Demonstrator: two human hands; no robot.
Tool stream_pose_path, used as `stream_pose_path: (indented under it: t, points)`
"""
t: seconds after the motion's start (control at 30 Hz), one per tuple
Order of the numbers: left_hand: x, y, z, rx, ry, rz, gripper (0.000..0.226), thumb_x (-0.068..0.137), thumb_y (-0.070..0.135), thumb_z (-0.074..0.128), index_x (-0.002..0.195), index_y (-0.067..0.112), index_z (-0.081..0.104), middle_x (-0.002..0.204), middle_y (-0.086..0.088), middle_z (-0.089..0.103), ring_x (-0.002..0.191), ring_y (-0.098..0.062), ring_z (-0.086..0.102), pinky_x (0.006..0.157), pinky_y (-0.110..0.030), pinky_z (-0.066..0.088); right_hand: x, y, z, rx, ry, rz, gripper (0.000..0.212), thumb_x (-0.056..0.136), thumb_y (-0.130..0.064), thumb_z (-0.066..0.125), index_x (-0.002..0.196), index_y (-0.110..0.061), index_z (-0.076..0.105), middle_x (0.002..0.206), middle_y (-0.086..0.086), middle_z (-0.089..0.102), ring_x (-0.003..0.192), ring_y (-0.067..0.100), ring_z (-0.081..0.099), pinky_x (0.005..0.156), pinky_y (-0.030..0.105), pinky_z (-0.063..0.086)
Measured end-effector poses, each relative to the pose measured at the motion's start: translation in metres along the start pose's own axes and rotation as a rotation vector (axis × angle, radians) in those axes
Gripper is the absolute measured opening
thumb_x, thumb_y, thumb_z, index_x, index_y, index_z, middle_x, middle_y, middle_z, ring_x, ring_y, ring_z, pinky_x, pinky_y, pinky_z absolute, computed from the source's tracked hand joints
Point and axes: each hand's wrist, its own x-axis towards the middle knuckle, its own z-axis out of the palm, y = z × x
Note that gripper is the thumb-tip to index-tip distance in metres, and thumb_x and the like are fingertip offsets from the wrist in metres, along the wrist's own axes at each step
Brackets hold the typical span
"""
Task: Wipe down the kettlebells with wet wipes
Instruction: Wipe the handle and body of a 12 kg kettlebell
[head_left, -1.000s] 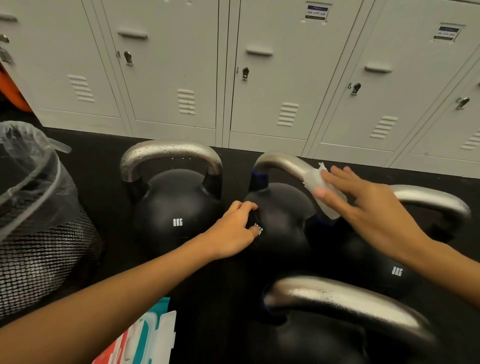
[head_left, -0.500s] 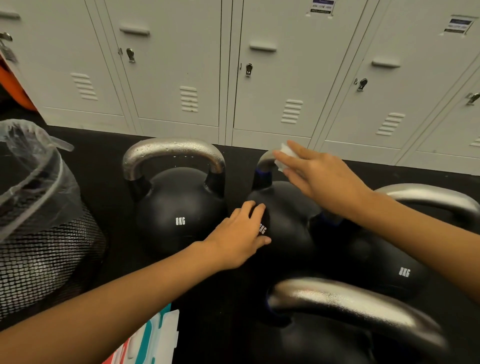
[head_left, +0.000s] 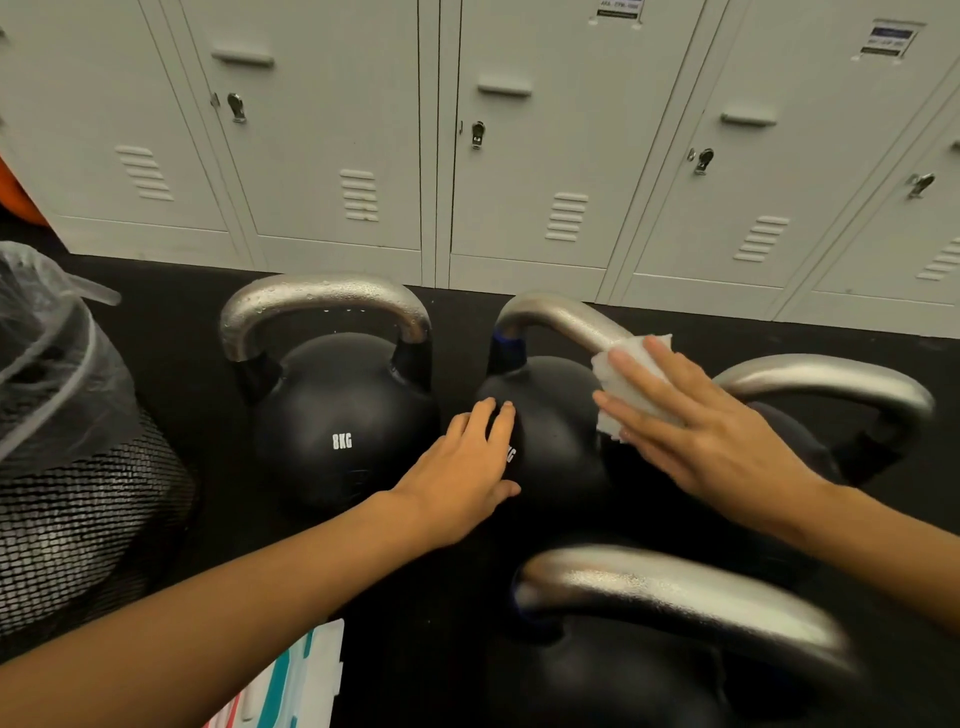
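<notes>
Head view, the only one: four kettlebells stand close together on a black floor before a row of grey lockers (head_left: 332, 156). The right hand (head_left: 711, 431) lies with its fingers straight and together over a folded wet wipe (head_left: 623, 374), pressing it on the right-hand slope of the steel handle of the middle kettlebell (head_left: 550, 441), where the handle runs down to the ball. The left hand (head_left: 462, 478) rests flat and relaxed on the front left of that same ball, fingers straight, steadying it and gripping nothing.

As a judgement, the task is partway through. The left kettlebell (head_left: 337, 421), marked 8KG, has drops of water along its handle, which suggests it has already been wiped. The middle one is in hand, its handle being done; whether its ball has been wiped I cannot tell. The right kettlebell (head_left: 831, 384) and the near kettlebell (head_left: 675, 597) at the floor's near edge show dry-looking handles and probably remain.

Around them: a mesh bin (head_left: 78, 493) lined with a clear bag stands at the floor's left edge, handy for used wipes, and a wipes packet (head_left: 296, 675) lies at the near edge beside the left forearm. The bells stand nearly touching, so the sides facing each other will be hard to reach without shifting them.
</notes>
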Motion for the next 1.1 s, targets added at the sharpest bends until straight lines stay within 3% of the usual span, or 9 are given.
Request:
stream_pose_path:
  t: [0.1,0.2,0.3,0.37,0.47,0.57,0.7,0.9,1.1]
  points:
    - [-0.001,-0.001,-0.001,0.002,-0.012,0.007,0.086,0.094,0.040,0.055,0.152,0.010,-0.001,0.157,-0.009,0.007,0.143,-0.026,0.017,0.115,-0.038,0.028,-0.015,0.008,-0.001,-0.204,-0.091,-0.135,0.054,0.097,-0.016,0.042,0.151,-0.012,0.033,0.159,0.003,0.030,0.148,0.027,0.021,0.119,0.047,0.020]
    - [-0.001,0.000,0.000,0.008,-0.014,0.001,0.087,0.094,0.042,0.055,0.152,0.010,-0.001,0.157,-0.010,0.007,0.143,-0.027,0.016,0.115,-0.039,0.029,-0.004,0.014,-0.012,-0.167,-0.097,-0.148,0.053,0.098,-0.015,0.040,0.151,-0.010,0.033,0.158,0.004,0.030,0.148,0.027,0.022,0.118,0.046,0.023]
    - [0.000,0.003,-0.001,0.001,-0.018,-0.016,0.087,0.094,0.044,0.054,0.152,0.010,-0.001,0.156,-0.010,0.007,0.143,-0.027,0.016,0.114,-0.038,0.029,0.030,0.011,-0.020,-0.020,-0.083,-0.040,0.049,0.103,-0.027,0.035,0.150,-0.010,0.036,0.157,0.006,0.032,0.144,0.027,0.032,0.112,0.042,0.037]
    - [0.000,0.005,-0.003,-0.020,-0.028,-0.022,0.086,0.094,0.044,0.053,0.152,0.009,0.000,0.156,-0.010,0.007,0.143,-0.027,0.016,0.115,-0.037,0.028,0.059,0.005,-0.026,0.040,-0.158,0.110,0.052,0.105,-0.035,0.032,0.154,-0.018,0.027,0.161,0.000,0.024,0.136,0.026,0.045,0.097,0.041,0.051]
    - [0.000,0.005,-0.005,-0.044,-0.031,-0.025,0.084,0.095,0.044,0.052,0.152,0.009,0.001,0.156,-0.009,0.009,0.143,-0.027,0.018,0.114,-0.037,0.029,0.104,-0.002,-0.030,0.095,-0.357,0.247,0.057,0.105,-0.038,0.034,0.156,-0.026,0.015,0.163,-0.004,0.018,0.127,0.027,0.052,0.101,0.042,0.046]
    - [-0.001,0.003,-0.008,-0.065,-0.039,-0.021,0.081,0.095,0.044,0.051,0.152,0.011,0.004,0.155,-0.007,0.010,0.142,-0.026,0.020,0.112,-0.038,0.032,0.150,-0.004,-0.028,0.171,-0.477,0.292,0.052,0.103,-0.031,0.044,0.152,-0.021,0.031,0.151,0.005,0.042,0.129,0.027,0.047,0.106,0.039,0.037]
    - [-0.003,-0.001,-0.011,-0.072,-0.073,-0.011,0.081,0.095,0.043,0.051,0.153,0.013,0.002,0.157,-0.005,0.007,0.144,-0.025,0.018,0.112,-0.038,0.031,0.204,-0.005,-0.021,0.122,-0.800,0.281,0.043,0.097,-0.027,0.055,0.139,-0.018,0.053,0.131,0.009,0.059,0.114,0.025,0.054,0.100,0.037,0.041]
    - [0.000,0.001,-0.006,0.019,-0.089,-0.008,0.083,0.097,0.045,0.047,0.152,0.008,-0.003,0.159,-0.014,0.003,0.146,-0.030,0.011,0.116,-0.042,0.027,0.246,-0.008,0.014,0.078,-1.153,0.223,0.041,0.091,-0.020,0.066,0.131,-0.015,0.061,0.128,0.008,0.061,0.115,0.030,0.058,0.102,0.040,0.046]
    - [-0.001,-0.006,-0.001,0.051,-0.083,0.020,0.084,0.097,0.044,0.047,0.151,0.005,-0.003,0.158,-0.018,0.003,0.145,-0.033,0.010,0.115,-0.045,0.027,0.259,-0.027,0.037,-0.215,-1.320,0.091,0.058,0.086,-0.029,0.072,0.140,-0.031,0.051,0.140,-0.001,0.051,0.112,0.024,0.052,0.102,0.037,0.044]
